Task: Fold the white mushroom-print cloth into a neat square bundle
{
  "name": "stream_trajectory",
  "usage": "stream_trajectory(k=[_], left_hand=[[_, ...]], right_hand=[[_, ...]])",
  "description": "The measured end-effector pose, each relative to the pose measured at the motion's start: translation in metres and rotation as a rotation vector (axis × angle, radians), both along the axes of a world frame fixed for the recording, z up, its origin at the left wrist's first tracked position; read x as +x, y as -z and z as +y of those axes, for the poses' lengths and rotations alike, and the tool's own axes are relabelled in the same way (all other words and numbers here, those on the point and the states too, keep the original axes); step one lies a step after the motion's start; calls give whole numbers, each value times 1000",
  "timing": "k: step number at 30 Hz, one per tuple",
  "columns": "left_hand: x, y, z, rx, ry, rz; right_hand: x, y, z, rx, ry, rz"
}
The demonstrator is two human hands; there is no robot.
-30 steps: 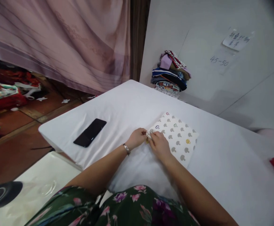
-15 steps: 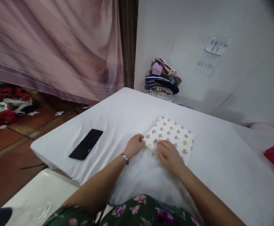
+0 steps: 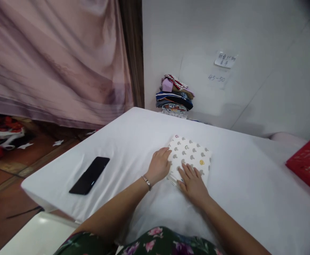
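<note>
A folded white cloth (image 3: pixel 191 150) with a grey mushroom-like print and a few coloured motifs lies on the white-covered table (image 3: pixel 240 198). At its left edge rests my left hand (image 3: pixel 159 165), fingers stretched over the rim of the fold, a bracelet on the wrist. My right hand (image 3: pixel 193 184) lies flat on the cloth's near part with its fingers spread. Layers of the fold show along the near left edge, between the two hands. The palms hide part of the near side.
A black phone (image 3: pixel 89 176) lies to the left on the table. Behind the far edge stands a stack of folded clothes (image 3: pixel 175 97) against the wall. At right is a red basket (image 3: pixel 308 161); a pink curtain (image 3: pixel 64 63) hangs at left. A white stool (image 3: pixel 38 233) stands near left.
My left hand has moved from the cloth's left corner onto its left edge, fingers now extended. My right hand has flattened from a curled grip at the near edge. The view has shifted slightly right.
</note>
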State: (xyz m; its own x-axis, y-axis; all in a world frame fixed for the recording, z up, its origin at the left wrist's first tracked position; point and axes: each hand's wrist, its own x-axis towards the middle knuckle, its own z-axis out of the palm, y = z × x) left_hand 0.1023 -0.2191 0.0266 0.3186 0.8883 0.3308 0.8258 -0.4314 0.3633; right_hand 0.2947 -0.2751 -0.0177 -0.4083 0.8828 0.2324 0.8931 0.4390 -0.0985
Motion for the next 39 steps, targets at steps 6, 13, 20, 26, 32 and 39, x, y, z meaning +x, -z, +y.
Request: stream_trajectory(k=[6,13,20,26,32,39], left_hand=[[12,26,20,-112,64,140],[7,37,25,-98,70,179],[9,29,25,-111,62,213],[10,29,25,-124,52,236],[10,31,27,-136,52,263],[8,34,27,-101,64,254]], right_hand=[[2,-5,-3,-63,-23,20],[27,-19,19,-127,22,467],[130,-13,94,-24,671,798],[146,2,120,-121,593,679],[147,3,129,-157,519,619],[153,7,127,-82,558,571]])
